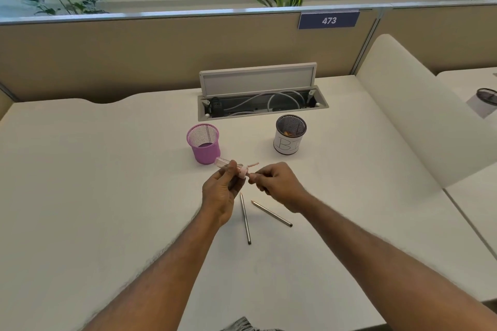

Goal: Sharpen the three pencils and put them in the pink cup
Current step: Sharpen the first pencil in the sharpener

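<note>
Two pencils [246, 219] on desk [80, 183], wide margins; pink cup [203, 144] beyond.

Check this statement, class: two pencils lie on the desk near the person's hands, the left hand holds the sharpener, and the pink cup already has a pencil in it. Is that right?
One part is wrong. In the head view the pink cup holds no pencil. The rest stands: two pencils lie on the desk, and the left hand holds the sharpener.
</note>
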A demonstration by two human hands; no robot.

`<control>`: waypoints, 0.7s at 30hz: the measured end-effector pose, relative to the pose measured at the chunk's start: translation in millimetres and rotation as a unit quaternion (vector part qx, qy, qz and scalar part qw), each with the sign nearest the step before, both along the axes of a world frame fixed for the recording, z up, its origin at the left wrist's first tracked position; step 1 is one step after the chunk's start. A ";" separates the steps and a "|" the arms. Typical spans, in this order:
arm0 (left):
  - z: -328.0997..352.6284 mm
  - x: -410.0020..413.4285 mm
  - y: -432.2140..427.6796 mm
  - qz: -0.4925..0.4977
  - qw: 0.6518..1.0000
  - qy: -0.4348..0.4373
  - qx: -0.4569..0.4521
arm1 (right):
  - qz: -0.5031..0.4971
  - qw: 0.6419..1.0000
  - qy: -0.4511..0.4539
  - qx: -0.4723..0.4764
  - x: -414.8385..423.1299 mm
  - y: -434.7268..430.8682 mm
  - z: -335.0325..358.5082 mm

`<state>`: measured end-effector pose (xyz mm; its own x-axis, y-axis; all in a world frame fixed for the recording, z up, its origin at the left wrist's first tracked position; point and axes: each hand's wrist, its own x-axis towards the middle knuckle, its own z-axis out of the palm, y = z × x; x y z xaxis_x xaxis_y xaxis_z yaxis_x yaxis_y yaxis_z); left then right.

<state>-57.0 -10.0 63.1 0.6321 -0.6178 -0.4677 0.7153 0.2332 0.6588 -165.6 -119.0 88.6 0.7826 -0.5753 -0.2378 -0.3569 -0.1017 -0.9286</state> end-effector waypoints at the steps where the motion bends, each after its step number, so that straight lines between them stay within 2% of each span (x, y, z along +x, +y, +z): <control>1: -0.4 0.8 0.9 -0.007 1.000 -0.001 -0.008 | 0.007 0.995 0.006 0.095 -0.3 -3.3 2.0; 3: -0.9 1.3 1.2 -0.024 1.000 -0.006 -0.012 | 0.024 0.971 0.035 0.235 -1.9 -11.5 6.2; 4: -1.6 1.0 1.8 -0.029 0.999 -0.008 -0.011 | 0.036 0.963 0.048 0.262 -3.1 -14.1 7.1; 8: -1.9 0.1 2.1 -0.016 0.999 -0.024 0.019 | 0.055 0.977 0.021 0.206 -4.9 -8.3 3.0; 10: -1.4 -0.5 1.0 0.002 0.998 -0.036 0.051 | 0.010 0.994 -0.017 0.110 -3.1 -1.4 -3.2; 12: -1.3 -2.4 -2.0 0.017 0.996 -0.044 0.081 | -0.023 0.992 -0.045 -0.112 -3.0 4.1 -9.4; 14: -0.2 -6.1 -5.3 0.029 0.995 -0.040 0.087 | -0.013 0.931 -0.045 -0.362 -4.1 8.6 -17.1; 15: 0.9 -8.4 -6.9 0.032 0.995 -0.036 0.082 | -0.004 0.896 -0.045 -0.441 -4.6 10.6 -19.9; 16: 2.1 -10.5 -8.2 0.035 0.996 -0.032 0.078 | 0.004 0.875 -0.053 -0.482 -4.6 12.1 -22.3; 18: 3.1 -12.2 -9.1 0.044 0.995 -0.023 0.084 | 0.011 0.867 -0.079 -0.492 -4.9 12.6 -24.8; 21: 1.6 -10.4 -7.8 0.039 0.995 -0.025 0.092 | 0.006 0.906 -0.094 -0.412 -4.6 10.2 -22.2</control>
